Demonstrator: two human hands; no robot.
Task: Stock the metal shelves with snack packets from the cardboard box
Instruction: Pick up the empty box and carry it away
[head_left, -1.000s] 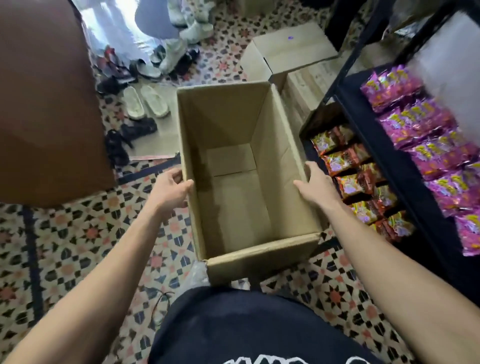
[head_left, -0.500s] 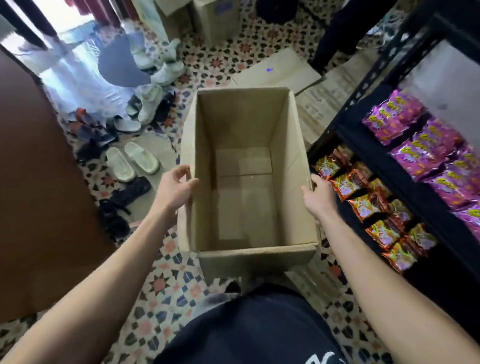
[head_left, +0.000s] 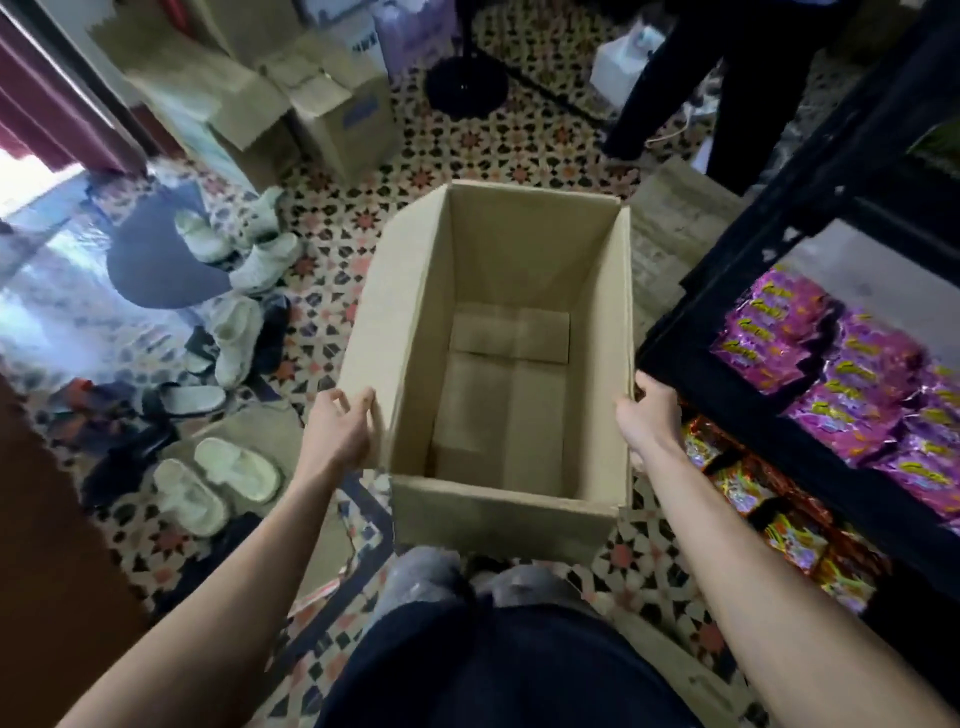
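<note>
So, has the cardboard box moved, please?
Yes: the cardboard box went forward; white slippers, once beside its far end, now lie beside its near end.

The cardboard box (head_left: 519, 249) is open-topped with room inside; metal shelves (head_left: 769, 218) crowd its right side, shoes (head_left: 236, 467) its left.
</note>
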